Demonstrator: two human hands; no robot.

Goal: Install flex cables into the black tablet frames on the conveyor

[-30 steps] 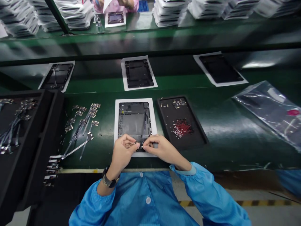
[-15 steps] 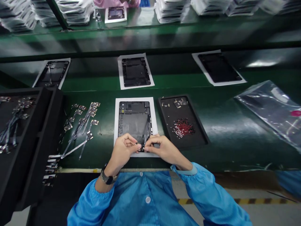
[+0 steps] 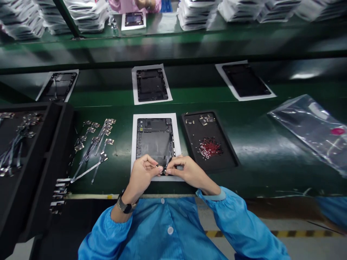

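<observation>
My left hand [image 3: 143, 174] and my right hand [image 3: 184, 171] are both closed in pinches at the lower edge of a black tablet back housing [image 3: 154, 141]. Between their fingertips is a small circuit board [image 3: 163, 170], mostly covered by the fingers. A dark flat ribbon cable [image 3: 170, 143] runs up the right side of the housing from near my right fingers. Under the housing lies a white sheet [image 3: 133, 144], which shows around its edges.
Circuit boards with ribbon cables [image 3: 100, 139] lie left, beside black foam trays [image 3: 58, 144]. A dark tray [image 3: 230, 151] at right holds red-wired parts [image 3: 210, 148]. A clear plastic bag [image 3: 311, 126] lies further right. More housings [image 3: 152, 85] rest behind; a co-worker's hand [image 3: 143, 3] shows beyond.
The housings in the row behind have shifted slightly left. Both my hands stay at almost the same spot on the small board. More of the co-worker's hand and sleeve shows.
</observation>
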